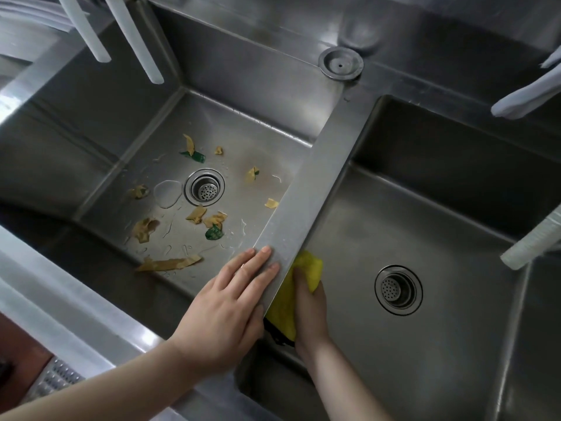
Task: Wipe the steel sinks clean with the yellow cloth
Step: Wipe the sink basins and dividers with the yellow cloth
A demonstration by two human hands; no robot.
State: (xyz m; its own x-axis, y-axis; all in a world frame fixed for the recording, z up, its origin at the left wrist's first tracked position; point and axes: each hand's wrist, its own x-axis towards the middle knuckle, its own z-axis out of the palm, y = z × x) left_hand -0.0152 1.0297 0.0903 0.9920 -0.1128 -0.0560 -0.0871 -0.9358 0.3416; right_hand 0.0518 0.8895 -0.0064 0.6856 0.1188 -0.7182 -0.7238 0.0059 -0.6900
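Two steel sinks sit side by side, split by a flat steel divider (315, 189). The left sink (252, 138) holds yellow and green scraps (197, 214) and water drops around its drain (205, 187). The right sink (455, 244) has a bare floor with a drain (398, 289). My left hand (230, 302) rests flat on the near end of the divider, fingers straight. Inside the right sink, my right hand (311, 308) grips the yellow cloth (296, 293) against the sink's left wall, just under the divider edge.
A round steel plug (340, 65) lies on the back ledge above the divider. White hoses (133, 34) hang over the left sink. Another white hose (528, 97) and a ribbed white tube (534, 238) reach over the right sink. A steel front rim (60, 311) runs along the near edge.
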